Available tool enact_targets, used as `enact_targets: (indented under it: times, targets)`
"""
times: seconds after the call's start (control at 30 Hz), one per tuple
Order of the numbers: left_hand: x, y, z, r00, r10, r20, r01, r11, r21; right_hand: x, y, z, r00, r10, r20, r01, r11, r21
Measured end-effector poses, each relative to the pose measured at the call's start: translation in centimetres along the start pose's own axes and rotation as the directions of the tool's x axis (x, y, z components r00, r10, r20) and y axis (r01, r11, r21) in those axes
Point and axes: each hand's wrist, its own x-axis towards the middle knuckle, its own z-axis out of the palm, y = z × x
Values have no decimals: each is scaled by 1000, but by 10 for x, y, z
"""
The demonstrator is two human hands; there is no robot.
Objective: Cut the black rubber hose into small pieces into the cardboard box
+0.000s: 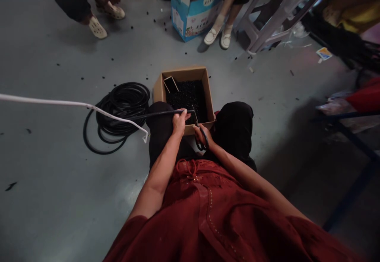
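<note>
Left hand (179, 122) closed around black corrugated tubing (154, 114), right hand (202, 136) gripping scissors (201, 140) just beside it; blades (195, 116) near the left fingers (186, 113), so a slip risks a nicked finger.

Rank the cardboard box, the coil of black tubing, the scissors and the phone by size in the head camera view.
Largest, too close to rank: the coil of black tubing and the cardboard box.
Next: the scissors.
Smallest: the phone.

Left forearm (162, 175) and right forearm (246, 179) were bare, converging forward. Left hand (179, 122) was curled shut, thumb on top; right hand (201, 136) was clenched just beside it.
</note>
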Motion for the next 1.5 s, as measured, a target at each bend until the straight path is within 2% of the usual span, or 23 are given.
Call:
enact_targets:
  times: [0.33, 0.6, 1.03, 1.5]
  targets:
    - [0, 1, -1, 1000, 10, 11, -10, 1000, 11, -9, -5, -3, 999, 8, 44, -14, 989, 150]
    - [0, 0, -2, 999, -15, 50, 16, 1000, -25, -23, -16, 1, 993, -40, 110, 28, 994, 105]
    - [3, -4, -4, 997, -25, 69, 26, 999, -19, -21, -31, 4, 994, -45, 98, 38, 996, 76]
    - [3, -2, -3, 996, -38, 77, 38, 999, 2, -16, -33, 3, 995, -56, 85, 53, 998, 42]
